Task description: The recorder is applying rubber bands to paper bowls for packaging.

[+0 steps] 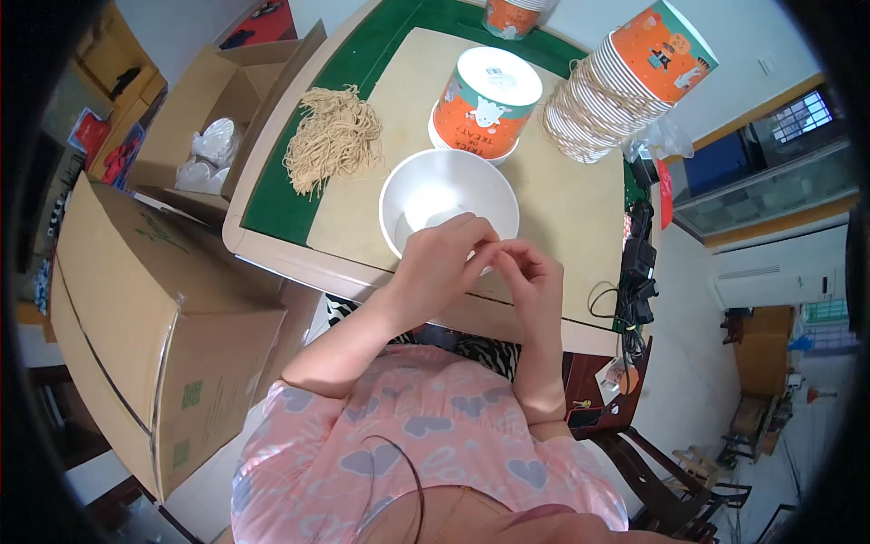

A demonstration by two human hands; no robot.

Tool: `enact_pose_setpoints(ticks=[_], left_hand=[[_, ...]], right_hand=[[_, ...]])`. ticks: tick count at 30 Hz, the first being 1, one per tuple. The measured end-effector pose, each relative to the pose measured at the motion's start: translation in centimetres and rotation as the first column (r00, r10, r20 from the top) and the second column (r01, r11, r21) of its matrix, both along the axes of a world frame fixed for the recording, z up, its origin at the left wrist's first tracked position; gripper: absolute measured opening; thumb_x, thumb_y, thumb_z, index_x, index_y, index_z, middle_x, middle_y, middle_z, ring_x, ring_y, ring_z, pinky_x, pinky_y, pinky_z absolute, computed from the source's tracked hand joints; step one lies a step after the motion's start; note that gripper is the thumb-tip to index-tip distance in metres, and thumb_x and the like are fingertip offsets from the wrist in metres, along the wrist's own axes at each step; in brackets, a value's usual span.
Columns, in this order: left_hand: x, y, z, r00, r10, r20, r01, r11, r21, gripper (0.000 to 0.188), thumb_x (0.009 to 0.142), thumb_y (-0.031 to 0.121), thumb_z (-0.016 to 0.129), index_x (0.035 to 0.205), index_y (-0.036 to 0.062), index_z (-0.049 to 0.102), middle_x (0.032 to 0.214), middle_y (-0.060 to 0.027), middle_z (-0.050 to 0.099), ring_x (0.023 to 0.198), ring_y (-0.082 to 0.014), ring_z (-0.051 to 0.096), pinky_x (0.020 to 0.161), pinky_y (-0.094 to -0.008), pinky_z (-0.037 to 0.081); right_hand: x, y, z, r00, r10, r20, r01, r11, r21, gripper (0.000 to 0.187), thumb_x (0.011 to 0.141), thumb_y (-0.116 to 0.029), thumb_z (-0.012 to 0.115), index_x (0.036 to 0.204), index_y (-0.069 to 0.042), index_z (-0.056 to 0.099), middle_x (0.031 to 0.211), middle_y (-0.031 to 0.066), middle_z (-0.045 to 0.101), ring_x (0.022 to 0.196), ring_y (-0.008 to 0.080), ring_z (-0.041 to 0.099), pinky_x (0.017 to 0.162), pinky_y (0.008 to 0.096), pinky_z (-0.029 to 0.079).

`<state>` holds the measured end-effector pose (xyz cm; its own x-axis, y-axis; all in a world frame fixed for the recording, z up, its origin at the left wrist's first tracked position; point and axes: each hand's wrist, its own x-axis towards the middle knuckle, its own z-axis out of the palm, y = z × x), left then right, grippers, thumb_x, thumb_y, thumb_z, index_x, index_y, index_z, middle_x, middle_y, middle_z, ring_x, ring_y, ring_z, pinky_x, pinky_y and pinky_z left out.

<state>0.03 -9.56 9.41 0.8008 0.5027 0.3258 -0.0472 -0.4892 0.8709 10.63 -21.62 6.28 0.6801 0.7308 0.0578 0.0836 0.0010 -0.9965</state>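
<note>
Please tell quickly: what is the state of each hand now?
Left hand: pinched closed near the white bucket; anything held cannot be told.
Right hand: pinched closed beside the left; anything held cannot be told.

Likely a home used as a little workshop — green table [275, 213], heap of string [333, 140], tall stack of paper tubs [621, 86], big cardboard box [217, 390], wood-edged window [770, 186]

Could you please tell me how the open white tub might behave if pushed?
The open white tub would probably feel light, since it is hollow and looks thin-walled. If knocked over, it might roll, given its round rim.
</note>
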Motion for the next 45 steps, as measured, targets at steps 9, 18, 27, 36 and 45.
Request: enact_pose_setpoints(ticks=[9, 18, 27, 36, 45], left_hand=[[-0.8, 0.4, 1.4, 0.988, -0.072, -0.135, 0.095, 0.981, 0.171, 0.006, 0.083, 0.008, 0.063, 0.087, 0.0037, 0.064, 0.081, -0.0091, 0.064, 0.070, -0.0283, 0.063, 0.060, -0.0348, 0.049], [-0.1, 0.0, 1.8, 0.998, -0.055, -0.028, 0.060, 0.968, 0.244, 0.005, 0.080, 0.003, 0.065, 0.084, 0.0026, 0.062, 0.081, -0.0092, 0.062, 0.068, -0.0280, 0.062, 0.057, -0.0355, 0.047], [-0.5, 1.0, 2.6, 0.996, 0.027, 0.081, -0.043, 0.978, 0.204, 0.003, 0.082, 0.007, 0.061, 0.082, 0.0042, 0.061, 0.080, -0.0107, 0.059, 0.071, -0.0330, 0.061, 0.059, -0.0401, 0.048], [-1.9, 8.6, 0.8, 0.906, 0.121, -0.406, 0.221, 0.683, 0.696, 0.025, 0.079, 0.009, 0.055, 0.101, 0.0139, 0.066, 0.091, -0.0090, 0.061, 0.071, -0.0273, 0.066, 0.063, -0.0376, 0.052], [-1.1, 0.9, -1.1, 0.931, -0.118, -0.347, 0.321, 0.720, 0.616, 0.006, 0.078, 0.013, 0.060, 0.077, 0.0075, 0.057, 0.077, -0.0059, 0.055, 0.070, -0.0240, 0.062, 0.058, -0.0362, 0.050]], right_hand=[[1.7, -0.7, 0.3, 0.979, 0.049, 0.198, -0.058, 0.998, 0.038, 0.009, 0.081, 0.000, 0.065, 0.089, -0.004, 0.063, 0.077, -0.0045, 0.054, 0.058, 0.0009, 0.039, 0.051, 0.0172, 0.030], [1.4, -1.3, 0.6, 0.967, 0.092, 0.236, -0.077, 0.994, -0.074, 0.009, 0.078, 0.000, 0.066, 0.083, -0.005, 0.060, 0.075, -0.0021, 0.053, 0.058, 0.0028, 0.041, 0.052, 0.0185, 0.033], [1.4, -1.7, -0.2, 0.941, 0.068, 0.332, -0.021, 0.990, -0.143, 0.008, 0.078, -0.002, 0.067, 0.084, -0.004, 0.062, 0.074, -0.0007, 0.056, 0.060, 0.0057, 0.046, 0.053, 0.0209, 0.037], [9.3, -3.8, 1.5, 0.897, 0.098, 0.430, 0.036, 0.956, -0.292, 0.008, 0.079, 0.001, 0.064, 0.086, -0.004, 0.063, 0.068, -0.0031, 0.057, 0.060, 0.0039, 0.049, 0.055, 0.0209, 0.041], [12.2, 2.1, 0.8, 0.851, -0.066, 0.521, 0.129, 0.988, -0.084, 0.010, 0.083, -0.004, 0.062, 0.094, -0.003, 0.062, 0.076, 0.0014, 0.059, 0.062, 0.0076, 0.049, 0.055, 0.0220, 0.041]])
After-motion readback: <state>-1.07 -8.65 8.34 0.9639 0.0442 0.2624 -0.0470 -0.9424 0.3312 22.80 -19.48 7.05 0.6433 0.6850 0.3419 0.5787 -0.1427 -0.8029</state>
